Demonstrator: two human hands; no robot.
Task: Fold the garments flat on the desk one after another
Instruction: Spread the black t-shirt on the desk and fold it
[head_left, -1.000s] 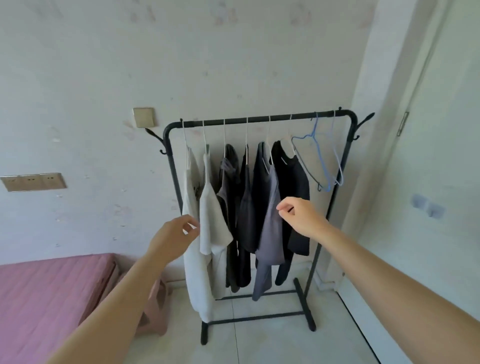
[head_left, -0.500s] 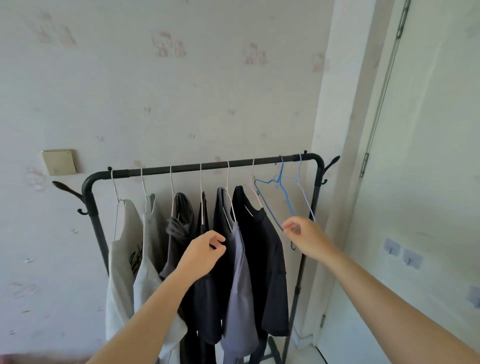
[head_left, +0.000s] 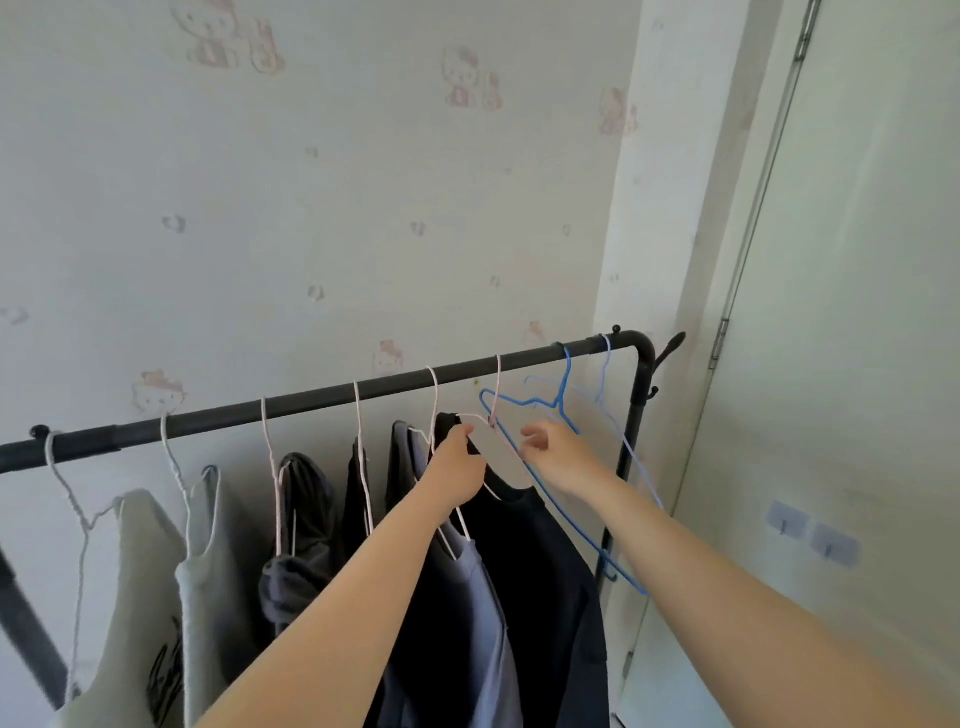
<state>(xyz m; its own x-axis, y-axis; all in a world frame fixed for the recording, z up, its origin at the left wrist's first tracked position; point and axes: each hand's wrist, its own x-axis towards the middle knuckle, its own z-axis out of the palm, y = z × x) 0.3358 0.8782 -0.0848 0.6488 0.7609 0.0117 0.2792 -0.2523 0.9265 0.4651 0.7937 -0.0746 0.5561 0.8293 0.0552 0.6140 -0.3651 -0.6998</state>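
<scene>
Several garments hang on wire hangers from a black clothes rack (head_left: 322, 401). The rightmost garment is a black T-shirt (head_left: 540, 561) on a pale pink hanger (head_left: 496, 395). My left hand (head_left: 460, 470) grips the left side of its collar. My right hand (head_left: 553, 457) reaches to the hanger's neck on the right side of the collar, fingers curled; whether it pinches the wire I cannot tell. A blue-grey shirt (head_left: 483, 613) hangs just left of the black one.
Two empty blue hangers (head_left: 563, 415) hang at the rack's right end, one crossing my right wrist. Dark garments (head_left: 306, 519) and two white ones (head_left: 140, 561) fill the rack's left. A pale door (head_left: 857, 364) stands right, the papered wall behind.
I have stepped closer to the rack. Both hands rose to the black T-shirt's collar; the left took hold of it, the right moved left from the blue hanger.
</scene>
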